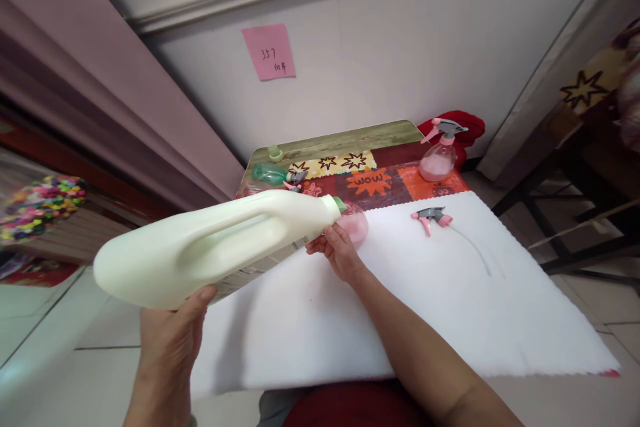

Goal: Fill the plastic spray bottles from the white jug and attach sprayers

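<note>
A large pale green detergent jug [150,250] is held tilted in the air, its neck toward the right. My left hand [175,320] grips the jug's lower body from beneath, thumb against its side. My right hand [343,253] is closed at the neck end, its fingers against the underside. The jug's green spout [340,204] is over a clear bottle with pink contents [356,225], partly hidden behind the jug and my fingers. A loose grey-and-pink spray head [434,216] with a thin tube lies on the white cloth to the right.
The white cloth [450,300] covers the near part of the table. Farther back stand a spray bottle with pink liquid [437,163] and, lying down, a green spray bottle [270,174]. A green cap [275,152] is near the wall. A pink note [270,52] hangs above.
</note>
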`<act>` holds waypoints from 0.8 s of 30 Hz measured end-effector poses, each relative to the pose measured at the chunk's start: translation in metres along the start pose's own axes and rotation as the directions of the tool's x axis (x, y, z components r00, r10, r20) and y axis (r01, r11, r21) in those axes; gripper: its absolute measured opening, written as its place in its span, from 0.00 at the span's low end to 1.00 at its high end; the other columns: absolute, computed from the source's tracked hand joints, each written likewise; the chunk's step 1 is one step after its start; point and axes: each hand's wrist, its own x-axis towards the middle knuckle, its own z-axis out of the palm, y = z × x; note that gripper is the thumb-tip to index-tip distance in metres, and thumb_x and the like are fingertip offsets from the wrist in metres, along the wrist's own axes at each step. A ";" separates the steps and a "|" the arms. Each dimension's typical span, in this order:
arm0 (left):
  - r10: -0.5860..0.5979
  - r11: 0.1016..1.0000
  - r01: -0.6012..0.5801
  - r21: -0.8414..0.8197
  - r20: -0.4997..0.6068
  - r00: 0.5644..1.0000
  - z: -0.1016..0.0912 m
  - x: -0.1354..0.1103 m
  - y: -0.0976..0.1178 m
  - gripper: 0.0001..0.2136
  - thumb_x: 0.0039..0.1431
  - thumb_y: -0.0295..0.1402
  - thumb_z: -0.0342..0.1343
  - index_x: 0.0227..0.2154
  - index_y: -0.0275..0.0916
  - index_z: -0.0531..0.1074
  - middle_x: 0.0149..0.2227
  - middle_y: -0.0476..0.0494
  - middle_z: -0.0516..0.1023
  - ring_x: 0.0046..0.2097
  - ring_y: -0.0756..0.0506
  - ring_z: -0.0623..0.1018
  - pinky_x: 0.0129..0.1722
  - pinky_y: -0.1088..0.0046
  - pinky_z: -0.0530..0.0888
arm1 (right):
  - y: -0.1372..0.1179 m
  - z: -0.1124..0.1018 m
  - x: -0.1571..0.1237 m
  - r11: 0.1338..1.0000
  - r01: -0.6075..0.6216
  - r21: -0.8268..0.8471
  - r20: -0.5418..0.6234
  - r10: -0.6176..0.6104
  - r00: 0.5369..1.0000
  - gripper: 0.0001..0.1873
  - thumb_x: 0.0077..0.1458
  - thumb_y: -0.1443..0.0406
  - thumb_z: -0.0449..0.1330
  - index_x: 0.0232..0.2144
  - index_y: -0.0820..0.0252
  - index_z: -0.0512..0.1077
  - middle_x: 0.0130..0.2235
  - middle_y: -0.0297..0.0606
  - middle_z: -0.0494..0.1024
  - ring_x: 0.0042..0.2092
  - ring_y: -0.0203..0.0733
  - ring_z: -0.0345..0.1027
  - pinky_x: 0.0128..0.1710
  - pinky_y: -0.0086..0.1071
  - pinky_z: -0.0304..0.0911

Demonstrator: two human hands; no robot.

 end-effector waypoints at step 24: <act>-0.005 1.000 0.005 0.002 -0.012 1.000 -0.002 0.000 -0.002 0.29 0.34 0.31 0.77 0.46 0.40 0.80 0.48 0.41 0.84 0.53 0.36 0.81 0.58 0.57 0.75 | -0.004 0.003 -0.002 1.000 -0.011 -0.004 -0.002 0.011 1.000 0.28 0.49 0.43 0.70 0.38 0.59 0.75 0.30 0.37 0.82 0.32 0.40 0.77 0.34 0.34 0.75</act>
